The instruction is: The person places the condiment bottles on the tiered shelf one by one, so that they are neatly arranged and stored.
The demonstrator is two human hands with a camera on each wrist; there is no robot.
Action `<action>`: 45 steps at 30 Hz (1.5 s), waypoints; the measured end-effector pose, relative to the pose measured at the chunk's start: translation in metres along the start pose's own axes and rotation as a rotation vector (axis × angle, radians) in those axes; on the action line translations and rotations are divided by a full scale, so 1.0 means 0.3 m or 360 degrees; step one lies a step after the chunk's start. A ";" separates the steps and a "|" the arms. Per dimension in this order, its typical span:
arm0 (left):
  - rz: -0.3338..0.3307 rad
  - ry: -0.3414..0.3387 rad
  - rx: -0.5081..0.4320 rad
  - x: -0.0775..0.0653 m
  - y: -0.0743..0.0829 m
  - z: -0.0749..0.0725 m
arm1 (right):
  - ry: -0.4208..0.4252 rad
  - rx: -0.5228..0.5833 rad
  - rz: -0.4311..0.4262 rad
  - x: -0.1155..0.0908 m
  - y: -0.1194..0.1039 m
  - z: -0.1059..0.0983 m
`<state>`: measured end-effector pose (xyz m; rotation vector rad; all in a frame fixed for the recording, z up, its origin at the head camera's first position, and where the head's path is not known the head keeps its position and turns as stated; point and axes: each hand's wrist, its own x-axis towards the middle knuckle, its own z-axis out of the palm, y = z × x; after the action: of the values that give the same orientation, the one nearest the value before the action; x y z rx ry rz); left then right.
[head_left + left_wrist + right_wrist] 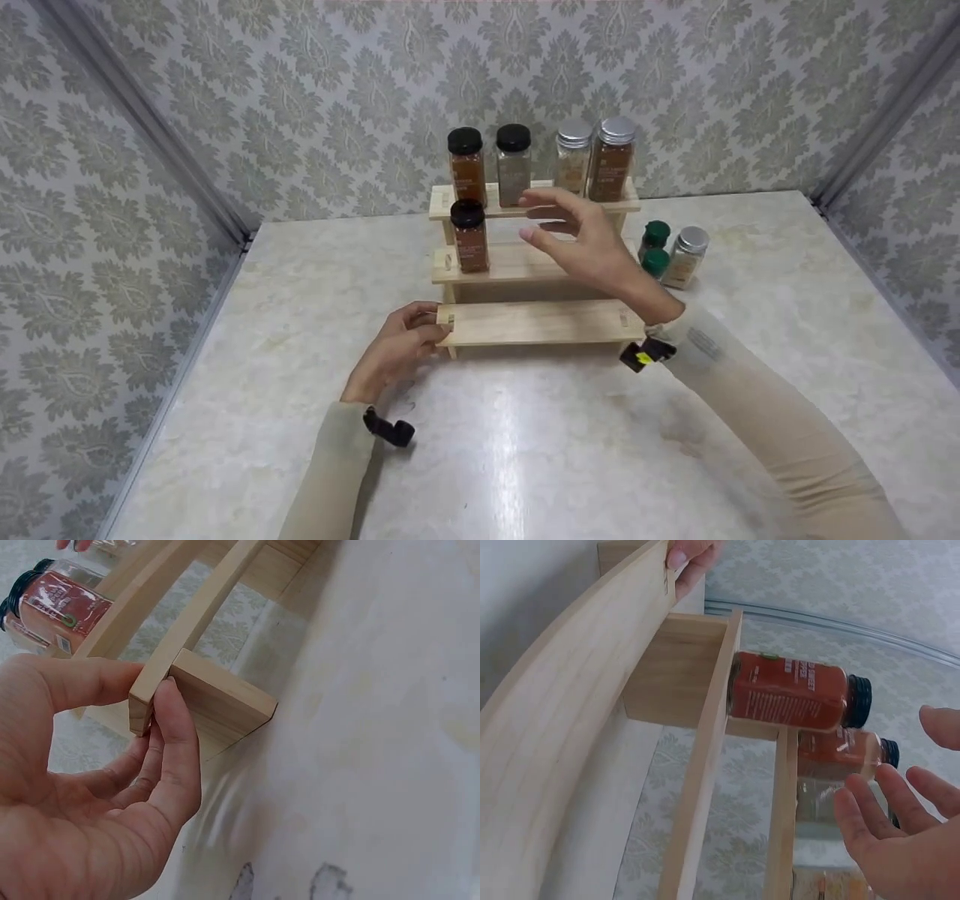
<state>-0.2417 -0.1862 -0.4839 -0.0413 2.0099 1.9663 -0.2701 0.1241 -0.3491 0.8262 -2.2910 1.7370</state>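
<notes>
A three-tier wooden spice rack (540, 324) stands on the table. My left hand (394, 345) pinches the left end of its lowest shelf between thumb and fingers, as the left wrist view shows closely. A black-capped jar of red spice (472, 247) stands upright at the left of the middle shelf. Over the right part of that shelf, my right hand (589, 244) hovers with loosely bent, spread fingers and nothing between them. On the top shelf are a black-capped orange-brown jar (467, 176), a black-capped grey jar (514, 172), and two silver-capped jars (611, 165).
To the right of the rack, two green-capped bottles (655, 262) and a silver-capped jar (685, 259) stand on the marbled table (480, 450). Patterned wall panels (337, 97) enclose the table at the back and sides.
</notes>
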 end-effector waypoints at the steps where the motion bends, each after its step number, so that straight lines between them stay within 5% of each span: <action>1: 0.0007 0.0008 0.0005 0.000 0.000 0.001 | 0.0007 -0.0008 -0.0001 -0.010 0.002 -0.017; 13: 0.0031 0.0084 0.0075 0.003 -0.006 0.006 | 0.0148 -0.0164 0.0038 -0.119 0.061 -0.223; 26: 0.0022 0.0110 0.0068 0.010 -0.011 -0.004 | 0.0218 -0.0475 0.0135 -0.211 0.201 -0.364; 45: 0.0019 0.0074 0.0072 0.011 -0.004 0.013 | 0.0177 -0.0571 0.0367 -0.300 0.384 -0.413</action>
<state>-0.2436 -0.1819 -0.4858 -0.0650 2.0879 1.9430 -0.2787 0.2895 -0.4458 0.4027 -2.5912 1.3401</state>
